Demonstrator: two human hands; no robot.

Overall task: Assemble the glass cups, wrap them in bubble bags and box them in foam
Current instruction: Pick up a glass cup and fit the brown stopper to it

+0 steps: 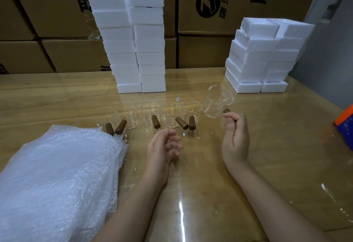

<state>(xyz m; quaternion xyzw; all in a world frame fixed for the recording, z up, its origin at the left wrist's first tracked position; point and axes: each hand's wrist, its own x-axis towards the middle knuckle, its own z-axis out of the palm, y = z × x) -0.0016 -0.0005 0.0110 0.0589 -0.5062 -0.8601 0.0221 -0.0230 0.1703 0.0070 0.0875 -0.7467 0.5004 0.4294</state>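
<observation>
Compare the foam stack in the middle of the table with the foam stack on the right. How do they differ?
The middle foam stack is clearly taller than the right foam stack. The middle foam stack has fairly even sides; the right foam stack has blocks shifted like steps. Both are white, two columns wide, and stand on the wooden table.

The left and bottom edges are cutting off the pile of bubble bags point(57, 180). The right edge is slicing through an orange and blue box point(345, 125), leaving its print unreadable. The fingers point(232, 121) of the right hand point(236, 140) are covering most of the wooden handle point(226, 110) of a tilted glass cup point(217, 102), whose outline is blurring. The top edge is cropping the lettering on the cartons point(238, 3).
</observation>
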